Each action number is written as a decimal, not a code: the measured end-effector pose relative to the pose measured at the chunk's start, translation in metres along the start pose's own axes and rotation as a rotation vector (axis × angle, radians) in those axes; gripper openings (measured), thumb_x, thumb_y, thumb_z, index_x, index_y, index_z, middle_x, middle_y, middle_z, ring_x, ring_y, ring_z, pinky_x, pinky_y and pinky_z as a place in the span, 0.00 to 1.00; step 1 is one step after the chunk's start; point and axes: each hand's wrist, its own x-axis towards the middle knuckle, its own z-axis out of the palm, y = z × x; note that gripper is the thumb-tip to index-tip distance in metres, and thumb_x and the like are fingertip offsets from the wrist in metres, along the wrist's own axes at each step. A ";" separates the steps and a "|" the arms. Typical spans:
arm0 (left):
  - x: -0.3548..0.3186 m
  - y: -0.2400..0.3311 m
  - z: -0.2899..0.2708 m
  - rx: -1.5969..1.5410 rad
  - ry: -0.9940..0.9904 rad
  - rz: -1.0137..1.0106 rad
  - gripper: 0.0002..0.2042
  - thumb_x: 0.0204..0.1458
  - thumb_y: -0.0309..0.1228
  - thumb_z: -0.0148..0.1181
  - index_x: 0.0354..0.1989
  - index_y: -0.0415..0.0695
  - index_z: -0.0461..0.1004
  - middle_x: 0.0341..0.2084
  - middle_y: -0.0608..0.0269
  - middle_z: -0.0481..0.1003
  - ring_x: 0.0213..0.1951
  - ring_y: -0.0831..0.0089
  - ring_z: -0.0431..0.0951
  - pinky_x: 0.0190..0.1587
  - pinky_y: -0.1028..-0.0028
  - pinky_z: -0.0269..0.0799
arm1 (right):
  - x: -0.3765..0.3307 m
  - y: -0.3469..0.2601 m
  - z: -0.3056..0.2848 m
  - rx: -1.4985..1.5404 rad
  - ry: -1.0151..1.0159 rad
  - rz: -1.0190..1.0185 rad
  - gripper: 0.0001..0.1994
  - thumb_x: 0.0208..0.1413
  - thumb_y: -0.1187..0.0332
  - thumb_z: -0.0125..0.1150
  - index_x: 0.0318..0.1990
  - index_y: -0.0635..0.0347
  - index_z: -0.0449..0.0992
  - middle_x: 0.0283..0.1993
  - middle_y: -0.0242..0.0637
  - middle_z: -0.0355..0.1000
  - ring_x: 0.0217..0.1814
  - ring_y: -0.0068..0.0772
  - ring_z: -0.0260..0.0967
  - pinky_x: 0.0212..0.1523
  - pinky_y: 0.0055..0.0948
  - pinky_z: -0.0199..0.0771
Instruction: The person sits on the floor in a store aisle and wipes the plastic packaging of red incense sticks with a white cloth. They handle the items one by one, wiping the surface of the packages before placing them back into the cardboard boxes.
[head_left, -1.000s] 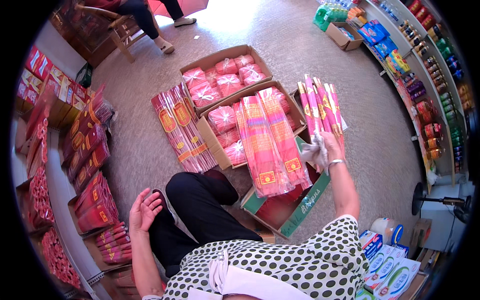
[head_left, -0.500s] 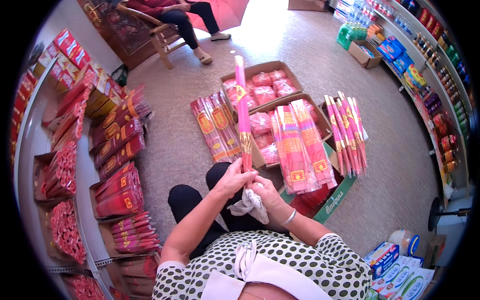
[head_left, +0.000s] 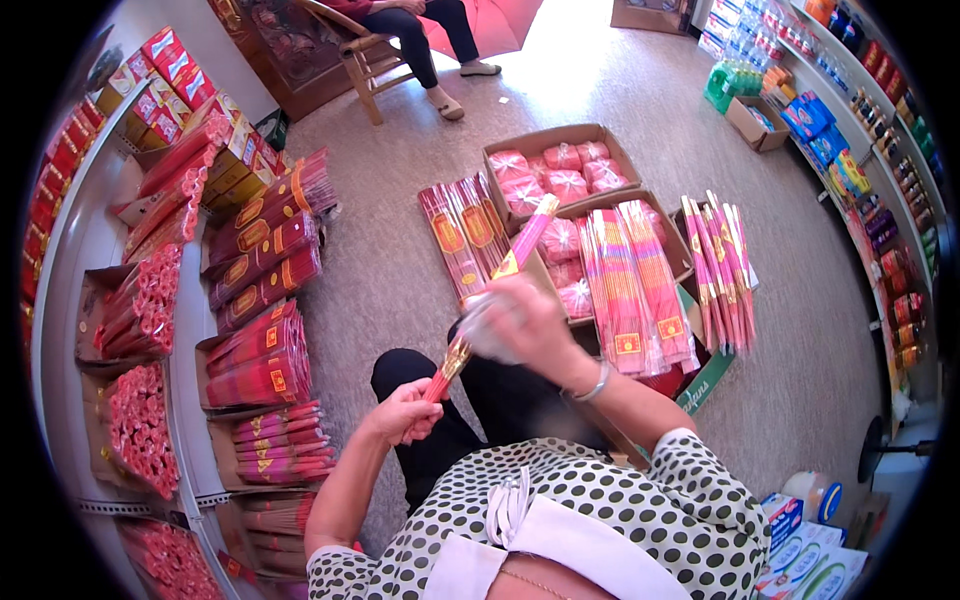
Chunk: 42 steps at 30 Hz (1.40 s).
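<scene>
My hands are apart from each other, both at one slim pink-and-gold incense bundle [head_left: 526, 238] that slants over my dark-trousered knees, its far tip pointing ahead and to the right. My left hand [head_left: 408, 412] is closed around the near end, a grip that probably steadies the bundle while leaving most of its length free. My right hand [head_left: 540, 322], further along, has a white cloth [head_left: 490, 328] bunched over the middle; blur hides the fingers, so I cannot tell how hard they press. The cloth likely keeps my skin off the wrapper there.

Similar slim bundles [head_left: 718, 272] lie side by side at the right, seemingly set lengthwise to be handy to my right arm. Long pink packets [head_left: 630, 278] rest across the near carton [head_left: 683, 262], perhaps because they are too long to fit inside. Behind it, the far carton [head_left: 621, 156] holds pink wrapped parcels [head_left: 565, 185], packed close, which should stop them shifting. Dark-red packets [head_left: 465, 232] lie on the floor to the left.
</scene>
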 end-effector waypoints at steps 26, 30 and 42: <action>-0.057 -0.026 -0.026 1.201 0.563 0.353 0.13 0.41 0.29 0.58 0.36 0.38 0.72 0.26 0.51 0.72 0.30 0.57 0.74 0.35 0.66 0.68 | -0.034 0.131 -0.030 -0.600 0.068 0.102 0.12 0.51 0.62 0.53 0.32 0.63 0.69 0.29 0.46 0.69 0.32 0.47 0.67 0.33 0.41 0.63; -0.051 -0.030 -0.030 1.307 0.606 0.386 0.11 0.41 0.29 0.60 0.33 0.38 0.71 0.27 0.51 0.71 0.31 0.53 0.73 0.35 0.63 0.67 | -0.046 0.110 0.012 -0.737 -0.021 -0.116 0.09 0.45 0.62 0.55 0.23 0.57 0.70 0.24 0.37 0.66 0.27 0.37 0.64 0.30 0.36 0.61; -0.045 -0.044 -0.015 1.504 0.669 0.403 0.09 0.45 0.27 0.56 0.32 0.42 0.63 0.24 0.51 0.70 0.27 0.49 0.72 0.29 0.57 0.66 | -0.073 0.024 0.111 -0.229 -0.280 -0.406 0.10 0.36 0.61 0.62 0.20 0.57 0.71 0.25 0.33 0.66 0.33 0.34 0.65 0.38 0.34 0.63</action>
